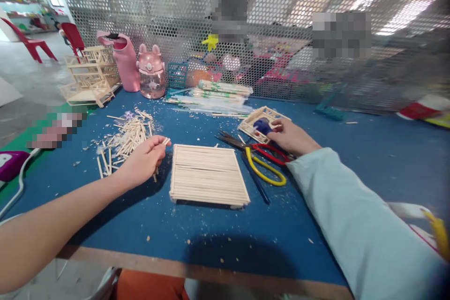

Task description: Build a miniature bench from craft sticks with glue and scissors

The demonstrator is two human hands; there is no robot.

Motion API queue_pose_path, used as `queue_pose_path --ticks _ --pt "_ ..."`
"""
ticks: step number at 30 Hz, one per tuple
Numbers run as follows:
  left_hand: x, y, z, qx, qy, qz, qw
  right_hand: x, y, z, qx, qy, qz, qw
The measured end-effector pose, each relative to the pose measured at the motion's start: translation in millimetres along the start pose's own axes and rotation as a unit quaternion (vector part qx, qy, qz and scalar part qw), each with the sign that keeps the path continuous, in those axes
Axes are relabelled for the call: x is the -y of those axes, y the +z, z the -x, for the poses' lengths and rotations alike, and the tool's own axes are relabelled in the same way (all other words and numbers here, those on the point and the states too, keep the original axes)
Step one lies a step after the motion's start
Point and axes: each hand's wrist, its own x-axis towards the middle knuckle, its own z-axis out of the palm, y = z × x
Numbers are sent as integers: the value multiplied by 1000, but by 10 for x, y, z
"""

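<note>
Centre: flat stick panel point(210, 176) on the blue worktop point(211, 229). Centre left: left hand point(144, 161), fingers closed on short sticks point(166, 141). Centre right: right hand point(294, 137), fingers on a dark blue object point(263, 126), grip unclear.

My left hand point(144, 161) pinches short wooden sticks point(166, 141) just beside the flat stick panel point(209, 176), which lies on the blue tabletop point(218, 225). My right hand point(293, 137) reaches to a dark blue object point(262, 126) in the small stick frame point(248, 124); I can't tell whether my fingers grip it. Red-handled scissors point(272, 153) and yellow-handled pliers point(267, 172) lie between the panel and my right sleeve point(326, 187). Beyond my left hand there's a loose pile of cut sticks point(133, 138), and farther back, a pink bottle point(127, 68) stands beside a rabbit-eared bottle point(152, 75), near bagged sticks point(221, 96).
</note>
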Motion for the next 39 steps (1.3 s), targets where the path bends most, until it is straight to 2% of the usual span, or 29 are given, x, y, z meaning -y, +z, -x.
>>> queue_pose_path --ticks 4,7,9,10,11,12,14,16,17,19,21,26,32,39 --pt "-2 -10 3 -7 5 -14 1000 186 -57 65 -10 83 16 996" --pt "15 -27 -3 -7 -13 23 1000 346 -164 119 -102 98 11 990" --pt "40 -32 -2 -2 -26 36 999 489 -266 172 -177 75 -9 981" --pt "55 -31 2 2 -31 34 999 580 -320 208 -182 53 -25 982" --pt "70 -27 10 8 -34 29 999 685 -372 250 -170 38 -52 983" --pt "84 -19 23 18 -36 24 999 804 -418 298 -108 19 -93 990" --pt "108 2 58 40 -38 13 998 1062 -480 402 46 -59 -180 981" --pt "122 27 99 60 -42 3 997 1306 -495 497 190 -126 -211 951" --pt "125 39 118 67 -46 2 997 1407 -485 533 230 -149 -214 938" --pt "125 55 146 76 -57 5 995 1552 -446 574 269 -174 -208 924" --pt "120 61 157 85 -67 14 994 1623 -396 577 263 -198 -186 926" --pt "116 60 147 104 -77 27 991 1643 -313 531 194 -270 -120 935" --pt "117 62 152 123 -80 29 989 1663 -259 546 222 -251 -78 939" --pt "110 57 153 121 -80 25 989 1681 -239 559 232 -235 -62 942"
